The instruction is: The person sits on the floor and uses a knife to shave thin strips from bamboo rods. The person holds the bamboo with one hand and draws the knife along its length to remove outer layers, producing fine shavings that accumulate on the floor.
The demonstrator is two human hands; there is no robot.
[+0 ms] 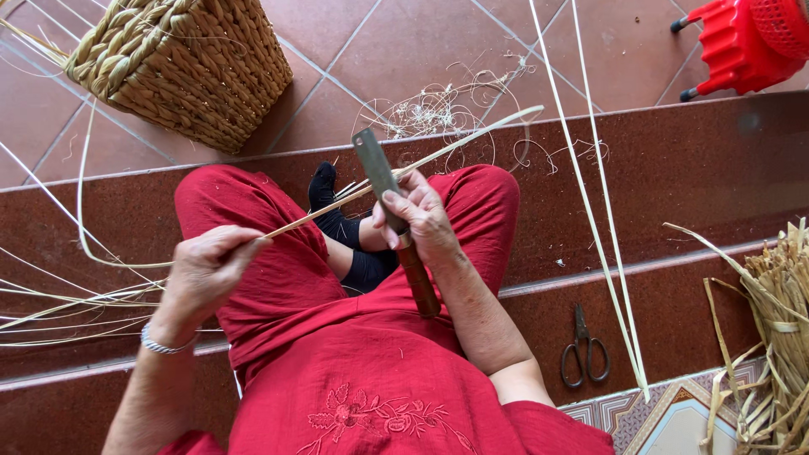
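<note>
- My left hand [206, 268] pinches the strip's [404, 173] near end, above my left knee.
- My right hand [419, 217] grips the knife [383, 181], its blade across the strip over my lap.
- Best, I judge: keep the strip taut, blade shallow, strokes light.

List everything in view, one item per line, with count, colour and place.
knife: one, grey blade, brown handle, in right hand
strip: one, pale, in left hand, crossing the blade
basket: one, tan woven, upper left floor
scissors: one, dark, on step at right
stool: one, red plastic, top right
shavings: a tangle, pale, on tiles
bundle: one, straw-coloured, right edge
left hand: pinching strip
right hand: gripping knife
</note>
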